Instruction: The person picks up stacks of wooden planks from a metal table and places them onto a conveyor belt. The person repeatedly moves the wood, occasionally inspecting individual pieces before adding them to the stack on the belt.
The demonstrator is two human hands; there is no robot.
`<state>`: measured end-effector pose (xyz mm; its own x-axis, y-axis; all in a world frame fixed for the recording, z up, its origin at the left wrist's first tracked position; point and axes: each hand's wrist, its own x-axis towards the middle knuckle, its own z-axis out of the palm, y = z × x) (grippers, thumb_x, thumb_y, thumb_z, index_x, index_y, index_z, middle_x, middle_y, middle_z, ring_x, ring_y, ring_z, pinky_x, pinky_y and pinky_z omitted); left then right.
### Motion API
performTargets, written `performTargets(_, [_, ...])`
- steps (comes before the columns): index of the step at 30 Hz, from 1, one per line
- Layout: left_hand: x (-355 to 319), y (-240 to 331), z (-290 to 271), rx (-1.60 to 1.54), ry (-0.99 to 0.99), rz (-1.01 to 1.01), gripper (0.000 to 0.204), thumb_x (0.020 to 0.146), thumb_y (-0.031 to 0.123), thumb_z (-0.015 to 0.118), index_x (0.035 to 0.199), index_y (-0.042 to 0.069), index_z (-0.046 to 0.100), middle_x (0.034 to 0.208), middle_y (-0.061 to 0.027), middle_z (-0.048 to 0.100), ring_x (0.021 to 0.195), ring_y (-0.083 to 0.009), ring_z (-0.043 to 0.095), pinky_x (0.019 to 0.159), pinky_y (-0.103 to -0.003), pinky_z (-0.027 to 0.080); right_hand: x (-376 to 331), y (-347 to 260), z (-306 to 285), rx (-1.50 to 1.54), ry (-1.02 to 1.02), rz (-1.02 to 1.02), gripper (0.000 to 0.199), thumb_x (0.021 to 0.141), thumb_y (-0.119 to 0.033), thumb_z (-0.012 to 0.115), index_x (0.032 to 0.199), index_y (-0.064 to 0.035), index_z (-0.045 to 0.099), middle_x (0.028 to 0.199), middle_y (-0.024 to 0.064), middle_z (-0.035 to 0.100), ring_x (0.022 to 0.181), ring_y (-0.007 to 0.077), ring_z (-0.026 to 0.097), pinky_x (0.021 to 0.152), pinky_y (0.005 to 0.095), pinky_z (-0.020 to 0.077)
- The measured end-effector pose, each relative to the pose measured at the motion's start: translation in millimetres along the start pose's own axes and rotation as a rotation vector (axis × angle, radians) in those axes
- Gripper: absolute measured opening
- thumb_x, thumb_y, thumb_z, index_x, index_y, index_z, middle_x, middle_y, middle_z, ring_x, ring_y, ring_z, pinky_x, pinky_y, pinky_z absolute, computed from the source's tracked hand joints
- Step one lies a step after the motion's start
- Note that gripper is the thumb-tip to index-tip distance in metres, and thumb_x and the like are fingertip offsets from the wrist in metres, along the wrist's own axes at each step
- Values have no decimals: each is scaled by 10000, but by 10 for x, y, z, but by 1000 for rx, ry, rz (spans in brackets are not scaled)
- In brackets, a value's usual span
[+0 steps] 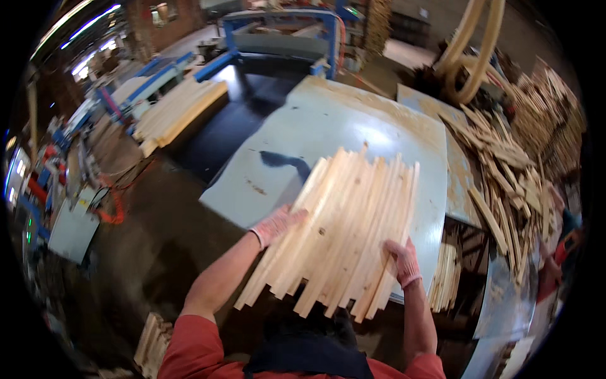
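A broad row of pale wooden strips (344, 221), laid side by side with uneven ends, spans the space between my hands. Its far part overlaps the pale metal tabletop (372, 114), while the near ends jut out past the edge toward me. My left hand (278, 226), in a pinkish work glove, grips the outer strip on the left side. On the right side, my right hand (403, 260), gloved the same way, presses against the strips with its fingers bent over them. The undersides of the strips and some fingertips are hidden.
A blue-framed machine (281, 38) stands beyond a black surface (252, 95). Stacked boards (180, 114) lie at far left, loose scrap strips (499, 164) are heaped at right. A thick hose (470, 57) hangs at far right; more strips (445, 278) sit below the table.
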<state>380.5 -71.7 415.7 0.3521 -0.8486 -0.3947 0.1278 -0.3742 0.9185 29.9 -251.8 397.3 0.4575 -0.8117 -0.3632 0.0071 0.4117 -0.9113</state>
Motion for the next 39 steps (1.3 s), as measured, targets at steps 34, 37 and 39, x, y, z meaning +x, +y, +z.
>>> performTargets(34, [2350, 1015, -6682, 1381, 526, 28, 953, 1041, 719, 396, 1709, 60, 230, 1776, -243, 177, 1655, -402, 122, 1330, -554, 35, 3430, 420, 7252, 96, -19, -67, 501, 902, -135, 827, 1298, -50, 532, 1109, 104, 686, 1001, 210, 693, 862, 360, 583])
performTargets(37, [2261, 1105, -6726, 1395, 507, -35, 947, 1043, 720, 391, 1713, 73, 224, 1776, -244, 171, 1654, -401, 118, 1332, -549, 42, 3320, 224, 7260, -410, -36, -61, 709, 956, -433, 771, 1424, 37, 521, 1278, 208, 696, 1197, 311, 685, 996, 400, 542])
performTargets(39, [2255, 1109, -6734, 1397, 517, -22, 952, 1040, 720, 402, 1712, 70, 223, 1772, -256, 170, 1654, -402, 121, 1332, -550, 44, 3349, -25, 7293, -1249, 74, 18, 986, 979, -714, 586, 1528, 96, 466, 1399, 301, 659, 1335, 418, 631, 1097, 466, 499])
